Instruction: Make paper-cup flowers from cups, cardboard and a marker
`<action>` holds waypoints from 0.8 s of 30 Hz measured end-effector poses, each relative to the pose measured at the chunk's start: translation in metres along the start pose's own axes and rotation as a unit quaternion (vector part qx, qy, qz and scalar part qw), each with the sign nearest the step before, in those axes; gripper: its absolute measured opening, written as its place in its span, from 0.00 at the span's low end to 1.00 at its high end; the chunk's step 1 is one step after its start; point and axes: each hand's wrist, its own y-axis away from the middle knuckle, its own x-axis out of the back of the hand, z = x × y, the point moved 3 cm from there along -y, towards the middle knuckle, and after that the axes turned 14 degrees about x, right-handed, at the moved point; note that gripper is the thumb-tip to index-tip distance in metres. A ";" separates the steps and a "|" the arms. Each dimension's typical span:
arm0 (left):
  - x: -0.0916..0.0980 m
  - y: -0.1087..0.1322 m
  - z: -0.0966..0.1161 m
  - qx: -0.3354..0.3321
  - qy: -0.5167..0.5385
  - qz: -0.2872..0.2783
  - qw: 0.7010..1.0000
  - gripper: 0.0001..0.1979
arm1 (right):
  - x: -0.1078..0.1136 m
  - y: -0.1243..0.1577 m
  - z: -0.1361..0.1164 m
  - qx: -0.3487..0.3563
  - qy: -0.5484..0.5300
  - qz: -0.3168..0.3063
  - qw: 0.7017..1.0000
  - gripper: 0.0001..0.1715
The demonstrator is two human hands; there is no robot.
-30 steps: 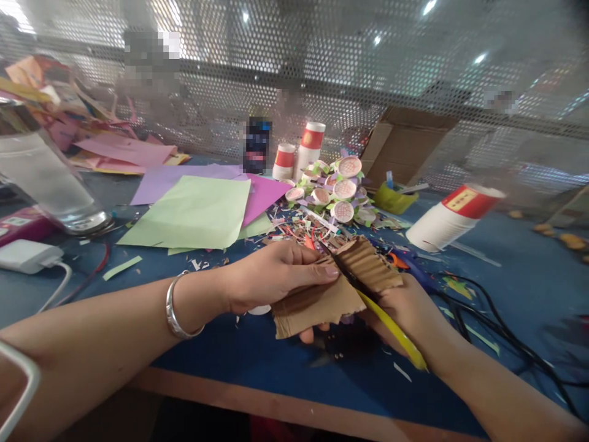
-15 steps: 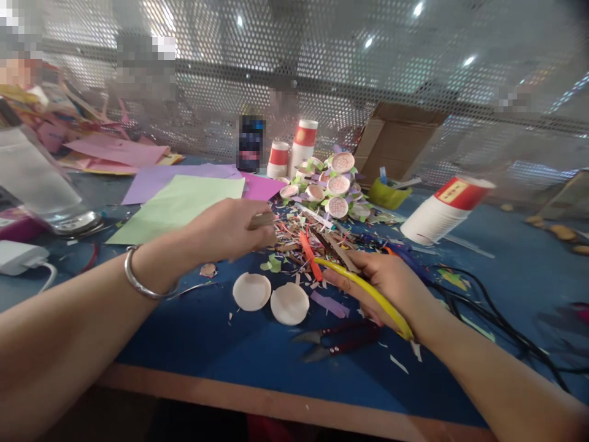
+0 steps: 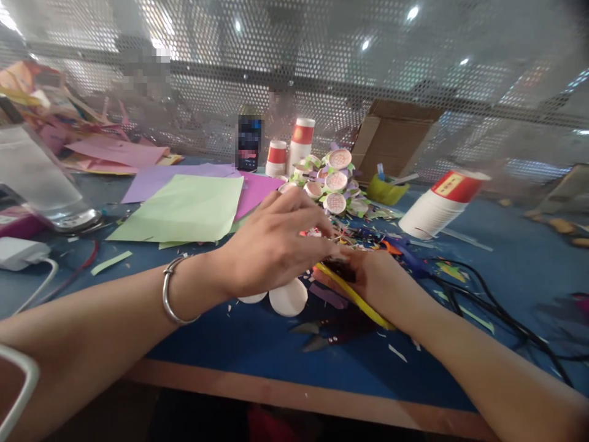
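Note:
My right hand (image 3: pixel 380 279) is wrapped around a tool with a curved yellow handle (image 3: pixel 356 298); a dark part of it shows by the thumb. My left hand (image 3: pixel 280 242), with a silver bangle at its wrist, has its fingers bent down to the right hand's thumb. What lies between its fingertips is hidden. Two white paper discs (image 3: pixel 289 298) lie just below, one partly covered by the left hand. Dark-handled thread snips (image 3: pixel 317 336) rest near the right hand. Behind the hands are paper scraps (image 3: pixel 350 232).
Green paper sheets (image 3: pixel 193 205) lie at left, near a glass of water (image 3: pixel 50 178) and a white charger (image 3: pixel 23 255). Disc-shaped paper pieces (image 3: pixel 335 181) are heaped behind. A tilted stack of paper cups (image 3: pixel 444 205) and black cables (image 3: pixel 488 313) are at right. A phone (image 3: pixel 248 144) stands at the back.
My left hand has moved right, from beside the green paper to the right hand, and now covers part of the discs and scraps. The right hand keeps hold of the yellow-handled tool.

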 end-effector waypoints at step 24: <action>-0.018 0.009 -0.021 0.454 0.540 -0.120 0.698 0.09 | 0.014 0.010 -0.001 -0.069 -0.318 0.198 0.925 0.24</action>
